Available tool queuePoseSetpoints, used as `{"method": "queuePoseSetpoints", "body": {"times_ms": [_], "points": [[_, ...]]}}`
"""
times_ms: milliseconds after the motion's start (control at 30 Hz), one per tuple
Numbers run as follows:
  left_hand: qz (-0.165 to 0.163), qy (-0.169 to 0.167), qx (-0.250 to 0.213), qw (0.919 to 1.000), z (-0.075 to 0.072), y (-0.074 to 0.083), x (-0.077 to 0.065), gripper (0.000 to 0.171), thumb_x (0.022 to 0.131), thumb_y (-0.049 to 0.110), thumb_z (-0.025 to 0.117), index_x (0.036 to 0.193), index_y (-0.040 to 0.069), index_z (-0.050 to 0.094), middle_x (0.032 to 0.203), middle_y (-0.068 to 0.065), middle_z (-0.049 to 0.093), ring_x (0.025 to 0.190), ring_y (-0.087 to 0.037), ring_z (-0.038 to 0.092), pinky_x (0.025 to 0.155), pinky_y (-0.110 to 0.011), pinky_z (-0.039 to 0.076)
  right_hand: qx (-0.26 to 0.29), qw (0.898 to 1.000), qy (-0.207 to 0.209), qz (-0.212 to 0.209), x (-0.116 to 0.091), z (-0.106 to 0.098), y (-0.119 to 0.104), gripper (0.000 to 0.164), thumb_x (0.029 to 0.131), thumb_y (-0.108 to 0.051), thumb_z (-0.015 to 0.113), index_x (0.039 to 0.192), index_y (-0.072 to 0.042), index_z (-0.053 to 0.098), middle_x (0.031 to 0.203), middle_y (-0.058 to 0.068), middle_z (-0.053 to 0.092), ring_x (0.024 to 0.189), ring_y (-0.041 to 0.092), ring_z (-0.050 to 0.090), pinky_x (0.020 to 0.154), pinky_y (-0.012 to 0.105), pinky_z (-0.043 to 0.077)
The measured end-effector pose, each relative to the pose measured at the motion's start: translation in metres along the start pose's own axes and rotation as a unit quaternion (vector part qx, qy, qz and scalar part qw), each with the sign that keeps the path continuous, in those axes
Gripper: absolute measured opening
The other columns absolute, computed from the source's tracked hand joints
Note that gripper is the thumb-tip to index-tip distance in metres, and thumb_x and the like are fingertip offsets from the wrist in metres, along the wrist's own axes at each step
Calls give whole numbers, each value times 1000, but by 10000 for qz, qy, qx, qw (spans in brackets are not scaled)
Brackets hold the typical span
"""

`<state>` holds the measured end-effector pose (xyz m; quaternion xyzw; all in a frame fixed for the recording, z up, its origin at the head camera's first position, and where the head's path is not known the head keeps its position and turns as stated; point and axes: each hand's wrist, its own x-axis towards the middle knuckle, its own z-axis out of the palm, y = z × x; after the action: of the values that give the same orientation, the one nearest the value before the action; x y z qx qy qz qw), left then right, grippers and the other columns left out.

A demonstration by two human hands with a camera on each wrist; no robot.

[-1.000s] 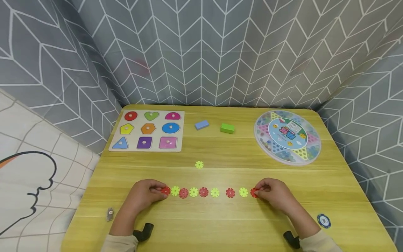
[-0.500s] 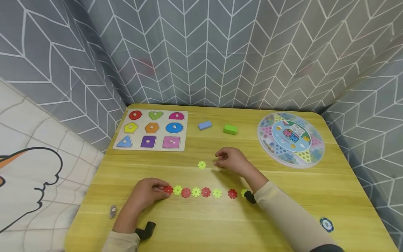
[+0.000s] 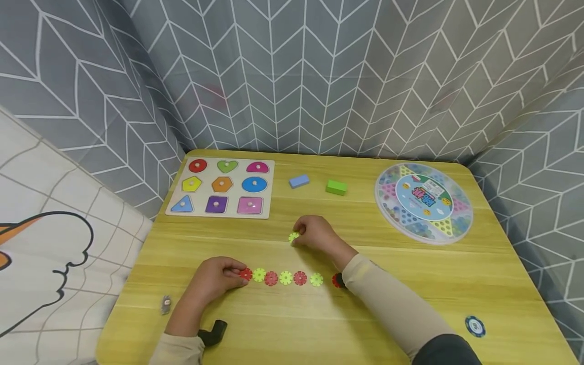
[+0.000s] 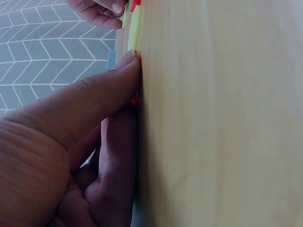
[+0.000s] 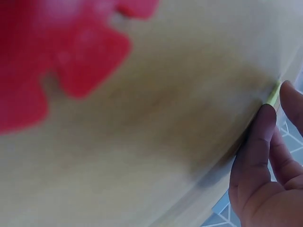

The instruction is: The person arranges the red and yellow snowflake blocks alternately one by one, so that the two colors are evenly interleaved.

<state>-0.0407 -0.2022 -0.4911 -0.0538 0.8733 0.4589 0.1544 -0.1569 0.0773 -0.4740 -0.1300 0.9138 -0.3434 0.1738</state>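
Note:
At the left end of a row of notched plastic discs, my left hand [image 3: 218, 279] pinches a red interlocking disc [image 3: 246, 274] between thumb and fingers, low against the table. To its right lie a yellow-green disc [image 3: 259, 275], a darker red disc [image 3: 271, 278] and several more in alternating colours. Beyond the row, my right hand [image 3: 318, 234] has thumb and fingertips at the edges of a separate yellow-green interlocking disc [image 3: 293, 236]. The right sleeve and a black wrist piece hide the row's right end. A red disc [image 5: 61, 52] looms close in the right wrist view.
A shape puzzle board [image 3: 233, 206] stands at the back left of the wooden table [image 3: 283, 324]. Behind the right hand are a blue block [image 3: 299, 181] and a green block [image 3: 336, 187]. A round game board [image 3: 424, 203], a poker chip [image 3: 475, 326] and a small figure [image 3: 166, 304] lie around.
My right hand has left the red disc at the row's right end, moved up and left, and taken the separate yellow-green disc. The left hand stays on its red disc.

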Motion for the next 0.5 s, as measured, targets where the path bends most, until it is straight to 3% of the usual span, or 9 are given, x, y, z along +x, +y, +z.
{"method": "queuePoseSetpoints", "body": {"times_ms": [300, 500], "points": [[81, 14, 66, 9999, 0, 0, 0, 25, 80, 13, 92, 102, 9, 81, 85, 2, 70, 77, -14, 66, 72, -32, 56, -842, 9961, -238, -84, 4, 1, -7, 24, 80, -13, 91, 93, -7, 72, 84, -1, 64, 81, 18, 58, 84, 35, 51], [84, 23, 136, 9999, -1, 1, 0, 24, 81, 14, 91, 102, 9, 81, 85, 2, 70, 77, -14, 66, 72, -33, 55, -694, 9971, -293, 91, 4, -3, -6, 22, 83, -10, 88, 96, -7, 70, 88, 0, 63, 85, 18, 58, 85, 35, 51]]}}
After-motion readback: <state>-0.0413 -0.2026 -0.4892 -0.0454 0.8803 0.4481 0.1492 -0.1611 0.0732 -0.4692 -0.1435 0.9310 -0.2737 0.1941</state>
